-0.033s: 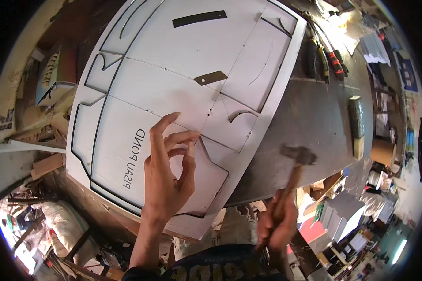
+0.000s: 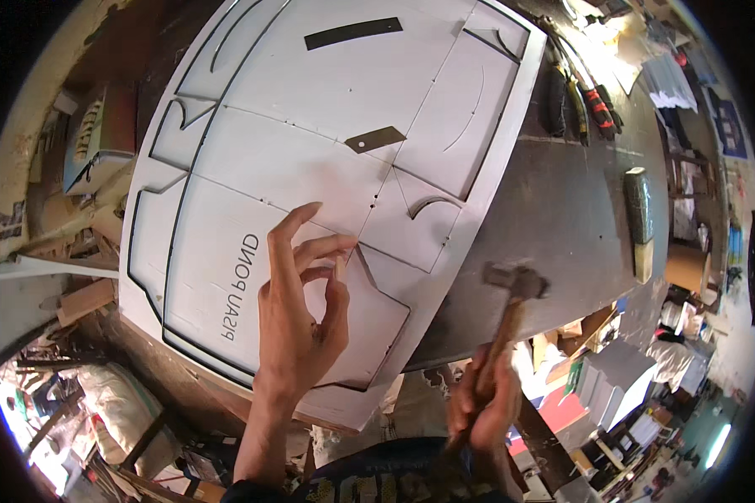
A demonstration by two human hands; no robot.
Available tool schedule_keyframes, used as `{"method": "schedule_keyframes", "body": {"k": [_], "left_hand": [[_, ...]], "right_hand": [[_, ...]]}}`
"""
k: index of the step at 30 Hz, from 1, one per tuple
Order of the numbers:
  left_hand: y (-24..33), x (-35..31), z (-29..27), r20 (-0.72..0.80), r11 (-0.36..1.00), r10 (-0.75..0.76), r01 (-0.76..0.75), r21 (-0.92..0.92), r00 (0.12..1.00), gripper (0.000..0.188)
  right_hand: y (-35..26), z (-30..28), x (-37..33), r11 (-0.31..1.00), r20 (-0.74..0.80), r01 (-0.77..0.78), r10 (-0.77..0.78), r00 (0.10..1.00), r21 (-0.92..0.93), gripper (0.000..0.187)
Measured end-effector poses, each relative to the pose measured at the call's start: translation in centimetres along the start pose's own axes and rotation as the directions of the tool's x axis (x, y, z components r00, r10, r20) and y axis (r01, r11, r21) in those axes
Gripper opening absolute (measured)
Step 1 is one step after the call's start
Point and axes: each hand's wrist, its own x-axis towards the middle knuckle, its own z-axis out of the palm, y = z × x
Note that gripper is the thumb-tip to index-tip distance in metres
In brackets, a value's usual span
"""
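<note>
My left hand point(image 2: 298, 302) is over a white die board point(image 2: 210, 218), thumb and fingers closed in a pinch beside the upper end of a thin dark metal strip point(image 2: 369, 270). What the fingertips hold is too small to make out. In my right hand point(image 2: 486, 402) is a hammer point(image 2: 516, 281), gripped by its wooden handle, its head raised right of the board. Dark blade strips stand in the board's cut lines along its outline. A loose blade piece with a hole point(image 2: 376, 139) and a longer black strip point(image 2: 352, 33) lie on the board.
The board rests on a dark table point(image 2: 562, 201). Pliers with red and black handles point(image 2: 596, 109) lie at the far right, and a wrapped block with a pale end point(image 2: 640, 218) near the table's right edge. A box point(image 2: 105, 142) stands left; stacked sheets point(image 2: 617, 369) sit lower right.
The hammer and my right hand have moved a little to the left, the hammer head slightly lower. My left hand keeps its pinch in the same place.
</note>
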Motion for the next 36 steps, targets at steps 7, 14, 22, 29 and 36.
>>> {"method": "schedule_keyframes", "body": {"k": [7, 14, 22, 29, 36], "left_hand": [[-0.5, 0.2, -1.1, 0.045, 1.0, 0.0, 0.0, -0.007, 0.999, 0.058], [-0.6, 0.1, -0.9, 0.075, 0.999, -0.028, 0.03, -0.025, 0.997, 0.065], [-0.7, 0.3, -1.1, 0.097, 0.998, -0.056, 0.059, -0.038, 0.994, 0.072], [-0.1, 0.0, -1.6, 0.06, 0.968, -0.133, 0.143, -0.206, 0.989, 0.072], [-0.7, -4.2, -4.7, -0.462, 0.961, -0.125, 0.223, 0.164, 0.878, 0.052]], "right_hand": [[3.5, 1.9, -0.6, 0.993, 0.18, -0.109, 0.098, 0.979, 0.049, 0.05], [3.8, 1.5, -0.5, 0.998, 0.175, -0.07, 0.07, 0.982, -0.005, 0.05], [4.3, 0.7, -0.2, 0.987, 0.206, -0.107, 0.08, 0.975, 0.123, 0.051], [3.4, 1.3, -0.4, 0.999, 0.077, -0.027, 0.029, 0.997, -0.024, 0.052], [0.9, -3.1, 4.6, 0.924, -0.37, 0.377, -0.372, 0.851, -0.063, 0.037]]}}
